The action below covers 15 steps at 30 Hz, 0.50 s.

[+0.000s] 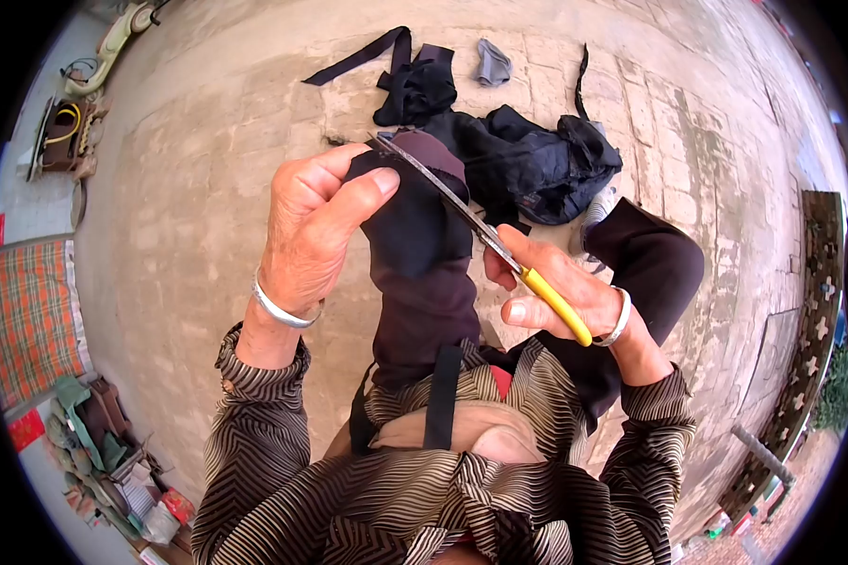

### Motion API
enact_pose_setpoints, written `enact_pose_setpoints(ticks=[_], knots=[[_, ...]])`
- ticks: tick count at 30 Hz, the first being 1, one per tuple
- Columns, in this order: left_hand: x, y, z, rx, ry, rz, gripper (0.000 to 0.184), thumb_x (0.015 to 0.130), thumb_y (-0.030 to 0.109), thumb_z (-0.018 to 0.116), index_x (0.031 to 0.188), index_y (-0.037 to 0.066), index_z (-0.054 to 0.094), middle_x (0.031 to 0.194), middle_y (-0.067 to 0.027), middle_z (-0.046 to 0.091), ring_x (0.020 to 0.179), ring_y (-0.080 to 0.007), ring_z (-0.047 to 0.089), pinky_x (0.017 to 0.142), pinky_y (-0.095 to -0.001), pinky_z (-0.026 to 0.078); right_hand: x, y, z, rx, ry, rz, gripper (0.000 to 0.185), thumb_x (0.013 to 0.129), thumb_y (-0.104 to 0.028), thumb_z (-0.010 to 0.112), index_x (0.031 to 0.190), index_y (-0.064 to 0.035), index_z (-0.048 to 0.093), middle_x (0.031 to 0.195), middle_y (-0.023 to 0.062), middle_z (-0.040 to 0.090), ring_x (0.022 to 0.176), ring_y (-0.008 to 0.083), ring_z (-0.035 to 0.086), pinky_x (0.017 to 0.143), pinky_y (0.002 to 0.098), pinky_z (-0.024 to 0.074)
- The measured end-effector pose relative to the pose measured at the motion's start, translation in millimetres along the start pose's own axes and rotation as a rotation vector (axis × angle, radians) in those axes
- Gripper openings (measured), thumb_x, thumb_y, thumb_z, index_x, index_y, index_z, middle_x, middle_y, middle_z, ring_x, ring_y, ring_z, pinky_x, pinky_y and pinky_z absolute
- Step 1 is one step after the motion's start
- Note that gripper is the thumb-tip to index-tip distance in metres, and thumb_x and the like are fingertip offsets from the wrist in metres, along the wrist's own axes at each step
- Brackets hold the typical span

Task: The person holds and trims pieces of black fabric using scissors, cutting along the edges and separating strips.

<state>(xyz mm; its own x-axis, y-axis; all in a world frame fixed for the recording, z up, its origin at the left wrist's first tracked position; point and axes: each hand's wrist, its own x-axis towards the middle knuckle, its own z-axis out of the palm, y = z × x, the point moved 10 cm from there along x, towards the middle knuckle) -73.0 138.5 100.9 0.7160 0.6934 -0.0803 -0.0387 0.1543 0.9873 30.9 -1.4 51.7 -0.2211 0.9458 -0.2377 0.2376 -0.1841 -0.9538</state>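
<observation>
A black piece of cloth (407, 221) lies over my raised knee, its upper edge pinched between the thumb and fingers of my left hand (320, 226). My right hand (561, 282) grips a pair of scissors (558, 309) with yellow handles. Their long metal blades slant up to the left across the cloth, with the tips close to my left fingertips. Whether the blades are cutting into the cloth cannot be made out. A black strap (442, 400) lies across my lap.
On the paved ground ahead lie a heap of dark fabric (528, 160), a black strip (363, 58), a small grey cloth (493, 63) and a thin dark strip (581, 83). A checked cloth (33, 315) is at the left, a latticed edge (813, 330) at the right.
</observation>
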Motion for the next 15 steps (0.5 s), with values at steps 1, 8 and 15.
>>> enact_pose_setpoints(ticks=[1,8,15], knots=[[0,-1,-1,0.0,0.0,-0.001,0.014,0.09,0.008,0.061,0.093,-0.005,0.068,0.079,0.0024,0.064,0.069,-0.0032,0.054,0.065,-0.0192,0.044,1,-3,-3,-0.055,0.032,-0.001,0.075,0.081,-0.072,0.058,0.094,0.0009,0.045,0.082,0.0104,0.044,0.072,0.0247,0.045,0.066,0.0362,0.0378],[0,3,4,0.006,0.011,0.011,0.016,0.09,0.008,0.061,0.096,-0.004,0.069,0.08,0.0026,0.064,0.07,-0.0027,0.054,0.064,-0.019,0.043,5,-15,-12,-0.207,0.17,-0.188,0.064,0.084,-0.056,0.068,0.099,0.0033,0.049,0.064,0.0197,0.042,0.06,0.0386,0.047,0.058,0.0424,0.038],[-1,1,3,0.001,-0.001,0.002,0.016,0.091,0.008,0.061,0.096,-0.005,0.069,0.08,0.0024,0.064,0.071,-0.0026,0.054,0.064,-0.0188,0.043,4,-11,-13,-0.266,0.215,-0.14,0.067,0.085,-0.062,0.063,0.089,0.0043,0.051,0.057,0.0196,0.039,0.053,0.0402,0.045,0.053,0.0434,0.037]])
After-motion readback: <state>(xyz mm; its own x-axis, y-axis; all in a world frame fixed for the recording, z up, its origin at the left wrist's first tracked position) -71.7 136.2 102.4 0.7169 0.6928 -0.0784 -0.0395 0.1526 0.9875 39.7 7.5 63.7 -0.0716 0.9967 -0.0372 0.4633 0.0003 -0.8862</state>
